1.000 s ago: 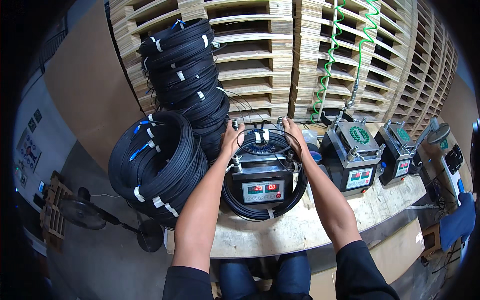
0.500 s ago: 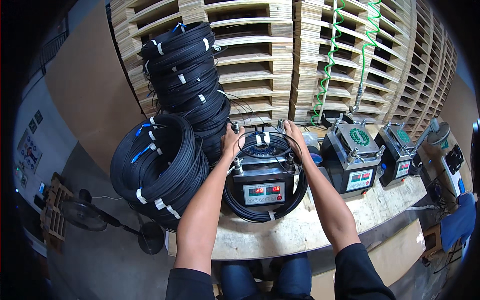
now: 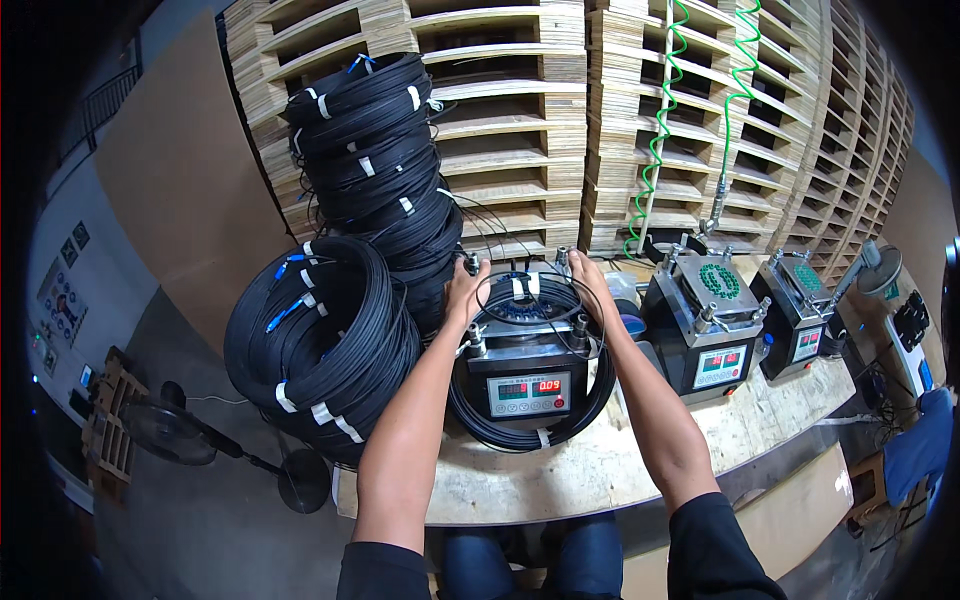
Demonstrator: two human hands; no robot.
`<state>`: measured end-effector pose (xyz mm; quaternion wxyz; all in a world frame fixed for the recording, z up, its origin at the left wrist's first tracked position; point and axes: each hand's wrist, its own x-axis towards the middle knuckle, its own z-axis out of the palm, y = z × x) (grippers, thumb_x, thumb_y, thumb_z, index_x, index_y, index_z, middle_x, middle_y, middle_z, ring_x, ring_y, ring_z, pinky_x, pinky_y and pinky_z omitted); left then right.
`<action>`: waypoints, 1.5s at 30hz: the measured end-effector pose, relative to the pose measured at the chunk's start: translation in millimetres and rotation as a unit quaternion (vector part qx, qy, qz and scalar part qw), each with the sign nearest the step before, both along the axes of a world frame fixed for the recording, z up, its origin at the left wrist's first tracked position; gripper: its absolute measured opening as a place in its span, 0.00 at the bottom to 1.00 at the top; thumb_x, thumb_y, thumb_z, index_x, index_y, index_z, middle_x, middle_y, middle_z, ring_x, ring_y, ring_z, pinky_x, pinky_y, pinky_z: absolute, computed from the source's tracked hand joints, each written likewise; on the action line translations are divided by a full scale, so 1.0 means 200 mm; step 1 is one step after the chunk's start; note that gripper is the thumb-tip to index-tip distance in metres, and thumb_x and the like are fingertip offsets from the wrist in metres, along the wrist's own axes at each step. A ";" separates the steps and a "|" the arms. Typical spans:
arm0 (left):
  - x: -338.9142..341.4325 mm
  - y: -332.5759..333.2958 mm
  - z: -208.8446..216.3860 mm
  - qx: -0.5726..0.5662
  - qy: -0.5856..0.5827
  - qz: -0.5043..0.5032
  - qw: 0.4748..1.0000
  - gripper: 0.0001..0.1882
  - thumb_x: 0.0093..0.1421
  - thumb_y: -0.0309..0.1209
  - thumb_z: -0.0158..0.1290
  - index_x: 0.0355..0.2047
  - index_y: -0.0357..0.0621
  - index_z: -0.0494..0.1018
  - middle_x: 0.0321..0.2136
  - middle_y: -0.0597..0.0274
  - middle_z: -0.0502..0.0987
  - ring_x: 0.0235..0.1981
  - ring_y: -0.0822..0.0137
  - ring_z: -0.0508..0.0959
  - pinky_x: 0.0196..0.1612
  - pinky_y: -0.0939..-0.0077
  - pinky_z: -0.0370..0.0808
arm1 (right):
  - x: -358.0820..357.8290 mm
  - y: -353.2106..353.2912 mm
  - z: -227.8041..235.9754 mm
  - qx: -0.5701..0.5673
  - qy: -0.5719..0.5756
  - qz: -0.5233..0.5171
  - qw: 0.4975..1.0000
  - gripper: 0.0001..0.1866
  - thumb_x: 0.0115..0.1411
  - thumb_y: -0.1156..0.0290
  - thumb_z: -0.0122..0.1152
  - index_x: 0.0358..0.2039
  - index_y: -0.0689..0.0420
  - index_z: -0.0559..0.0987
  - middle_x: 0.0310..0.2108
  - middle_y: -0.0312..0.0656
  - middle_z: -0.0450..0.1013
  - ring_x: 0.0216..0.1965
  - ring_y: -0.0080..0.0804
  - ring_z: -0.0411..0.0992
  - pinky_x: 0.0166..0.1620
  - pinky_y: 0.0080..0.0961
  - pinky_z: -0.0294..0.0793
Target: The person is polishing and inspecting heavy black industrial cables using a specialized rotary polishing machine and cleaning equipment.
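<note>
A black polishing-type machine [image 3: 530, 357] with a lit red and green display stands on the table in front of me. My left hand [image 3: 464, 296] is closed at its far left corner, gripping a metal corner post [image 3: 473, 264]. At the far right corner my right hand [image 3: 590, 284] is closed about another metal corner post [image 3: 562, 260]; its fingertips are partly hidden. A black cable coil [image 3: 515, 440], tied with white tape, hangs around the machine. Thin loops of its cable lie over the top plate, where a ring of blue pieces [image 3: 522, 309] shows.
Two similar machines [image 3: 705, 345] with green rings stand to the right on the wooden table [image 3: 610, 470]. Black cable coils [image 3: 320, 350] with blue connectors are stacked at left. Wooden pallets [image 3: 500, 130] and green spiral hoses [image 3: 660, 120] rise behind. A fan [image 3: 170, 432] stands left.
The digits on the display in front of me have changed. Both hands stay at the corner posts with little movement. The whole view has shifted slightly.
</note>
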<state>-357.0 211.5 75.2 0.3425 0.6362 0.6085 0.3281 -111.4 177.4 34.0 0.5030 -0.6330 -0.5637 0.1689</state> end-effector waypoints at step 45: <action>-0.02 0.05 -0.07 0.076 -0.003 0.031 0.997 0.43 0.56 0.48 0.58 0.66 0.42 0.57 0.50 0.33 0.75 0.54 0.39 0.75 0.58 0.58 0.70 | -0.01 0.05 -0.05 0.032 0.023 0.010 0.999 0.27 0.72 0.53 0.43 0.58 0.62 0.70 0.47 0.64 0.75 0.52 0.60 0.73 0.54 0.42 0.71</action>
